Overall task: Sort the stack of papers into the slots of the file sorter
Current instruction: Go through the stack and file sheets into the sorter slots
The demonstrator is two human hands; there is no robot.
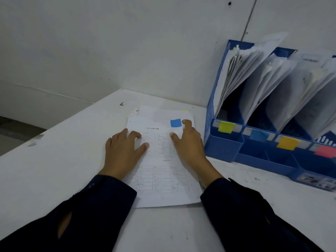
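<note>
A stack of white papers [161,171] lies on the white table in front of me. Its top sheet is a printed form with tables and a blue sticky tab [176,123] near its upper right corner. My left hand [123,151] rests flat on the stack's left edge, fingers spread. My right hand [189,144] rests on the right side, its fingertips beside the blue tab. The blue file sorter [225,146] stands to the right, its slots filled with leaning papers and labelled by yellow [226,127], blue [258,135], orange [287,143] and pink [325,151] tabs.
The white table [54,170] ends in a corner at the back left, with a drop to the floor beyond. A grey wall [127,42] rises close behind. The sorter's low front tray [269,159] has small compartments.
</note>
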